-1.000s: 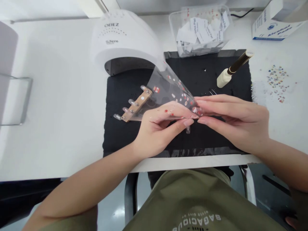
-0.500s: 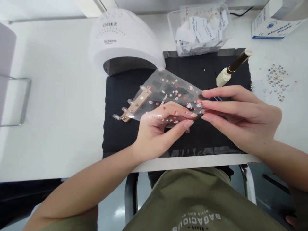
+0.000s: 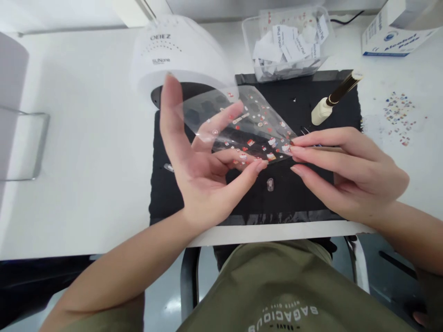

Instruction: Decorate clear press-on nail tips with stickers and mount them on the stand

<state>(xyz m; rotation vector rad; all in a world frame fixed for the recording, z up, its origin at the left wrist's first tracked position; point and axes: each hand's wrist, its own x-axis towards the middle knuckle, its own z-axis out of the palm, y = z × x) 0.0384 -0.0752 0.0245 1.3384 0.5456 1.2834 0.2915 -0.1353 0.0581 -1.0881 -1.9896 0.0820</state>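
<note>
Our left hand (image 3: 206,184) pinches the clear sticker sheet (image 3: 258,121), and our right hand (image 3: 356,168) touches its corner, but we can't tell if that one squeezes too.

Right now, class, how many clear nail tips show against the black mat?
2: one nail tip on the near side of the printed sheet, another left of the left hand. Others may be hidden behind that hand.

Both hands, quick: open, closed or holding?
Left hand: holding the clear sticker sheet by its near edge, partly spread.
Right hand: holding the sheet's right corner in its fingertips.
</note>
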